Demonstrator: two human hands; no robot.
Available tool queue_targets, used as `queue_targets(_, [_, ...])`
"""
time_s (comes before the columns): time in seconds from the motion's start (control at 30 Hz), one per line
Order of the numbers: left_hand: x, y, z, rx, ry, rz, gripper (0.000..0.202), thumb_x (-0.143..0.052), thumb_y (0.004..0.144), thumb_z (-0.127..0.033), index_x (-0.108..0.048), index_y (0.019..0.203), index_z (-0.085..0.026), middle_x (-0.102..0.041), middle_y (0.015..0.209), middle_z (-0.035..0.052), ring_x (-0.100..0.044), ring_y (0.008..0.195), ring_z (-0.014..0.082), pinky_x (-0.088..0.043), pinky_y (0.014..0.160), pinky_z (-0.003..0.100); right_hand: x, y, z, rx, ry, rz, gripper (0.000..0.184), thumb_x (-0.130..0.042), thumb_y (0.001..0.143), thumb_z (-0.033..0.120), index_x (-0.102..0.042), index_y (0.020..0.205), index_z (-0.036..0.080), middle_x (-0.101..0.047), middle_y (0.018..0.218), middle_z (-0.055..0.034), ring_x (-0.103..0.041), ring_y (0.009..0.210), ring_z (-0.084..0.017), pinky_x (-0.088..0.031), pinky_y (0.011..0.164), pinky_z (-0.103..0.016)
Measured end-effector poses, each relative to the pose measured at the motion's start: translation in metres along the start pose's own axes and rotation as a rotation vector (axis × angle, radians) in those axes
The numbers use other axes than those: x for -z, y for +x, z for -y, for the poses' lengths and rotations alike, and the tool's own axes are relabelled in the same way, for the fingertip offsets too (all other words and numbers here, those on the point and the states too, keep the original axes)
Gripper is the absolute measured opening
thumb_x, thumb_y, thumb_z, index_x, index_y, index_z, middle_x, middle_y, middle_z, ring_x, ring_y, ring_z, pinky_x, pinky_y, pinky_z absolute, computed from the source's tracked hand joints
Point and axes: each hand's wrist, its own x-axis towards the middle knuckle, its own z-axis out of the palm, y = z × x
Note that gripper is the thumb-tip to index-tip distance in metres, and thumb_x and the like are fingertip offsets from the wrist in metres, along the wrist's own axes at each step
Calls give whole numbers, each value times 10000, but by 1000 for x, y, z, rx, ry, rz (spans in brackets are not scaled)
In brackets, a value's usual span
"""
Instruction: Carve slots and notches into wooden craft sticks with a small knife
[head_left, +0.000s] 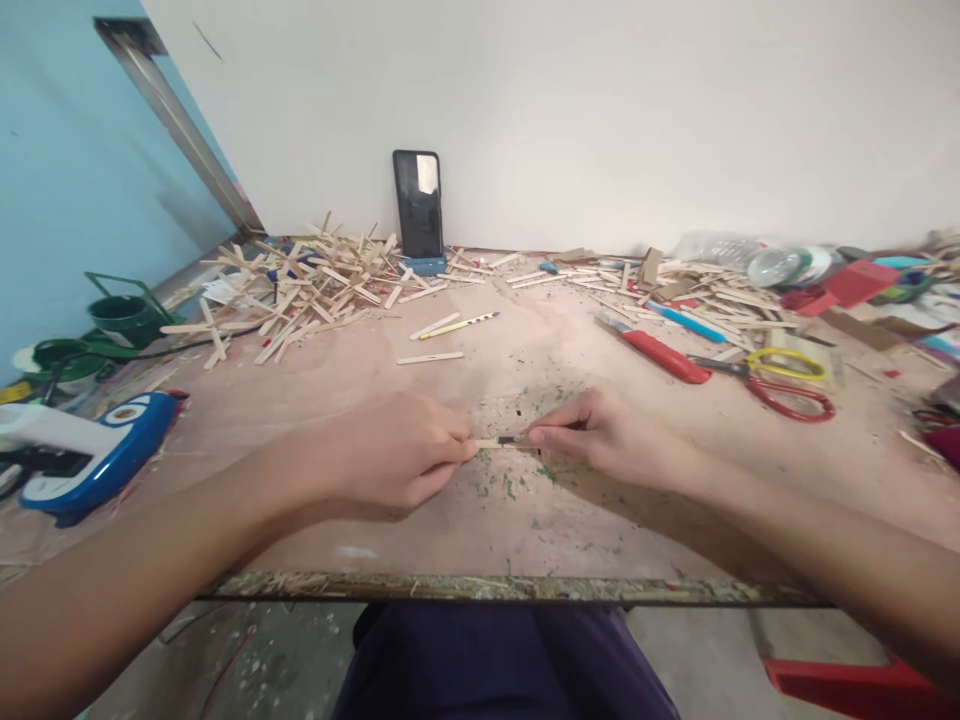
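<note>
At my far left I have a glossy blue-and-white plastic device point(142, 435) lying on the pinkish wooden tabletop point(424, 545), with a tangled pile of pale flat wooden sticks point(330, 285) behind. My left hand point(409, 450) pinches one narrow pale wooden stick point(487, 444) between thumb and fingers, just above the table near its front edge. A small dark piece point(506, 440) sits at that stick's right end, over scattered green flecks point(510, 487). My right hand point(600, 435) grips a thin piece there between thumb and forefinger; I can't tell whether it belongs to the stick. I'd brace both wrists, keep the left pinch firm and work gently, since wood this slender could split. A red-handled knife point(667, 357) lies well apart, farther right.
</note>
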Motion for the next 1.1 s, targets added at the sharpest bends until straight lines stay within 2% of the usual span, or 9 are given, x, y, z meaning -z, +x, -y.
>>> queue_targets(0.17, [2, 0, 0, 8, -24, -23, 284, -497, 1048, -176, -761, 942, -190, -689, 812, 45, -648, 765, 209, -438, 693, 370, 3, 2, -2, -23, 15, 45, 478, -656, 988, 579, -808, 790, 171, -526, 650, 12, -381, 651, -133, -308, 578, -298])
queue_targets(0.4, [0, -1, 4, -4, -50, -42, 295, -502, 1056, -181, -783, 968, -200, -715, 832, 50, -655, 772, 211, -417, 699, 366, 3, 0, -2, 3, -13, 29, 432, -672, 993, 555, -864, 884, 184, -683, 717, -22, -488, 668, -161, -380, 594, -305])
queue_targets(0.53, [-1, -1, 4, 8, -51, -33, 288, -506, 1058, -176, -783, 982, -185, -726, 858, 56, -660, 786, 213, -417, 709, 373, -1, -1, 3, 10, -24, 5, 498, -674, 995, 601, -834, 781, 181, -663, 663, -26, -474, 650, -162, -387, 589, -310])
queue_targets(0.63, [0, -1, 4, 12, -44, -26, 278, -513, 1059, -174, -778, 976, -183, -723, 852, 57, -665, 796, 214, -425, 717, 369, -1, -1, 5, 5, -20, 3, 515, -658, 1004, 618, -831, 774, 190, -641, 643, -11, -468, 634, -152, -390, 587, -303])
queue_targets(0.8, [0, 0, 5, 0, -36, -31, 307, -490, 1072, -194, -785, 989, -187, -719, 847, 55, -656, 778, 217, -428, 703, 378, 1, -1, 2, 2, -13, -35, 433, -705, 971, 575, -884, 912, 186, -753, 742, -37, -530, 646, -166, -400, 569, -310])
queue_targets(0.87, [1, -1, 5, 6, -19, -17, 318, -481, 1077, -197, -790, 1001, -183, -708, 853, 51, -652, 791, 218, -432, 718, 384, 2, -2, 2, -10, -30, -55, 399, -685, 972, 521, -898, 1035, 190, -801, 817, -46, -571, 661, -174, -423, 582, -313])
queue_targets(1.0, [4, -1, 3, 15, 24, -3, 313, -484, 1074, -176, -788, 1002, -172, -713, 890, 47, -652, 824, 217, -440, 755, 389, 6, -5, 5, -33, -65, -128, 456, -666, 960, 462, -838, 1278, 183, -842, 988, -74, -678, 779, -214, -497, 654, -327])
queue_targets(1.1, [4, -1, 3, 21, 10, -12, 310, -483, 1081, -172, -779, 990, -174, -722, 912, 45, -653, 849, 213, -453, 776, 380, 9, -6, 9, -24, -56, -191, 426, -664, 962, 464, -777, 1255, 175, -805, 909, -57, -631, 689, -184, -461, 607, -309])
